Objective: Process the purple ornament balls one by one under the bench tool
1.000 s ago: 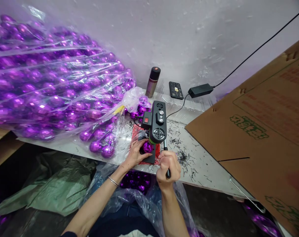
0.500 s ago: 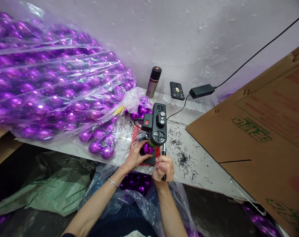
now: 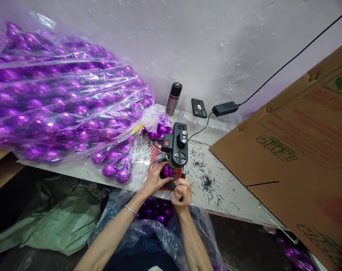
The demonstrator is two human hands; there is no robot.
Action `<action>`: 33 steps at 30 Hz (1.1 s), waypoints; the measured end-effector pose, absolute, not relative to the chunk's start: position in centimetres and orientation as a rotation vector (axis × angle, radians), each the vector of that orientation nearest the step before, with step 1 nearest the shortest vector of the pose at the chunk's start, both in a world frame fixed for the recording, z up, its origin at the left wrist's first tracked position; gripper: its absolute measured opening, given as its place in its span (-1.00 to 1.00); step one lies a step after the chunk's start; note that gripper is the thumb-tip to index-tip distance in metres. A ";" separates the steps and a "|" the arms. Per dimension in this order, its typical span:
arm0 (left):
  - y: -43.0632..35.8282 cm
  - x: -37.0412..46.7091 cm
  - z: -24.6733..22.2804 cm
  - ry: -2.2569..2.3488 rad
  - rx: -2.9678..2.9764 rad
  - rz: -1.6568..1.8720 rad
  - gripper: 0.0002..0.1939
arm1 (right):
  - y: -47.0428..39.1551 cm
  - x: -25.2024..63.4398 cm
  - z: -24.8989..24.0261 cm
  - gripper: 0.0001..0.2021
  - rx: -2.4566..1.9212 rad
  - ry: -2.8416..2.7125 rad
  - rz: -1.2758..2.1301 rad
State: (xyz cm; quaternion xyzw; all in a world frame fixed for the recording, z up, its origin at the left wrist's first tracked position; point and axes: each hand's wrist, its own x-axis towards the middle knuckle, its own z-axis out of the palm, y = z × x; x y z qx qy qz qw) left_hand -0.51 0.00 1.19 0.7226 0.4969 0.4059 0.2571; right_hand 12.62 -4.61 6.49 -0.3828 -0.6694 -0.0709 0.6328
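Note:
A small black bench press machine with a red switch and a side lever stands on the table. Under its head sits a shiny purple ball. My left hand is closed around that ball's left and front sides, thumb and fingers touching it. My right hand is wrapped in a fist round the lever's black handle, just right of the ball. The machine rests over a red sheet. Part of the ball is hidden by the machine head.
A clear bag of purple balls fills the left. Behind are a bottle, a phone and a black power adapter. Small black bits lie scattered on the table. A cardboard box stands right; an open plastic bag hangs at my lap.
My right hand and the lever handle have shifted slightly left, nearer the machine. The left hand still holds the ball in place. The whole view has moved a little.

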 end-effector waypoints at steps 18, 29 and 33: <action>-11.7 -1.1 -2.4 1.020 2.537 1.036 -0.38 | -5.4 12.3 13.8 -0.70 -1.001 -1.445 0.009; -2.9 -2.6 3.6 1.402 2.112 1.420 -0.65 | -5.7 12.5 13.2 -0.71 -0.983 -1.513 -0.016; 8.4 -4.4 6.0 1.747 1.688 1.321 -0.65 | -5.7 12.4 13.2 -0.70 -0.982 -1.489 -0.013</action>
